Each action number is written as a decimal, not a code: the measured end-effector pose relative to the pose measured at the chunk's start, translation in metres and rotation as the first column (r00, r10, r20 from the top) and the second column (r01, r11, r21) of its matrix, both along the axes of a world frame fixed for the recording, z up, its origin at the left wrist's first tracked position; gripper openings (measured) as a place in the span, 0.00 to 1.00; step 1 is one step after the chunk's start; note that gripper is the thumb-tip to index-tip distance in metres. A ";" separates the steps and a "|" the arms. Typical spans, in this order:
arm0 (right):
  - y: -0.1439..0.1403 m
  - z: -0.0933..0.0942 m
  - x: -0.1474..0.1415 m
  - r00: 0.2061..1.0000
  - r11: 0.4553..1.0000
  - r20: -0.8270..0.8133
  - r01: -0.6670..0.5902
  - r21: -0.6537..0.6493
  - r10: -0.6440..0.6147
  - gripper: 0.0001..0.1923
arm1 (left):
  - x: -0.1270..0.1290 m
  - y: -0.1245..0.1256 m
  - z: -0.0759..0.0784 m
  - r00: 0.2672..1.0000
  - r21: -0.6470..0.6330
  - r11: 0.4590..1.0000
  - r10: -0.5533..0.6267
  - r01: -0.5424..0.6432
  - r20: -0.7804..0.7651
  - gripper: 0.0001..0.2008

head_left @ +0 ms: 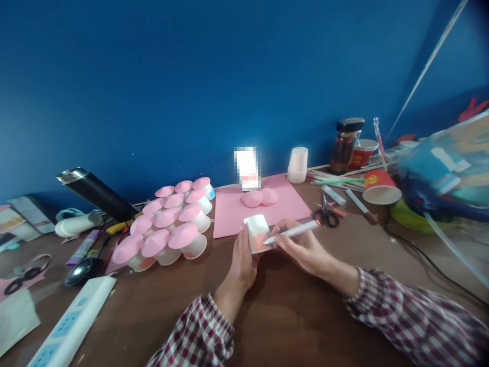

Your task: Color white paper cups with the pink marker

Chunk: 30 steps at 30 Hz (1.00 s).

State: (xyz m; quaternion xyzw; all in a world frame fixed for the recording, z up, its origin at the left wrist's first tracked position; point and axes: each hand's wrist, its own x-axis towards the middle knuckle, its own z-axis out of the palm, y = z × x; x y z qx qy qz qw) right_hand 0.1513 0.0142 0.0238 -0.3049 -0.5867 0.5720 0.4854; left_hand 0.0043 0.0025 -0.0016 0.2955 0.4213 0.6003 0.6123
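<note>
Head view of a brown table (298,316) set against a blue wall (191,76). The left hand (242,260) is closed around a small white paper cup (257,232), held just above the table near its middle, tipped so that its side faces the right hand; a pink-orange patch shows on that side. The right hand (301,250) grips a white marker (294,232) with an orange-red cap end, its tip touching the cup's coloured patch. Both wrists emerge from red-and-white checked sleeves (412,316). Just behind the cup lies a pink paper sheet (233,214), flat on the table, bearing two pink paper discs (260,198) that overlap side by side. To the left of the sheet stands a cluster of white cups topped with pink cones (168,229), packed in rows and touching one another. Right of the sheet lie black-handled scissors (326,214); beyond them a stack of white cups (298,164), a dark-lidded glass jar (346,145) and a red paper cup (380,187) lying on its side. A white power strip (72,326) lies at lower left, near a black cylinder (97,193), possibly a flask, though blur prevents certainty.
</note>
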 end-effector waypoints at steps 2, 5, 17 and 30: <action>-0.001 0.000 0.000 1.000 1.000 -0.018 0.015 -0.006 -0.015 0.11 | 0.001 0.000 0.002 0.997 -0.023 1.000 -0.019 0.021 0.070 0.26; -0.002 0.000 0.000 0.999 0.999 -0.016 0.042 -0.010 -0.042 0.10 | 0.002 0.000 0.005 0.993 -0.009 1.000 -0.026 0.028 0.117 0.23; -0.003 0.007 0.001 0.982 0.990 0.149 0.098 0.101 -0.112 0.09 | 0.004 -0.001 0.009 0.995 -0.011 1.000 -0.018 0.019 0.095 0.23; -0.005 0.007 0.001 0.965 0.978 0.238 0.058 0.200 -0.105 0.05 | 0.005 -0.003 0.009 0.996 -0.004 1.000 0.023 -0.023 0.083 0.23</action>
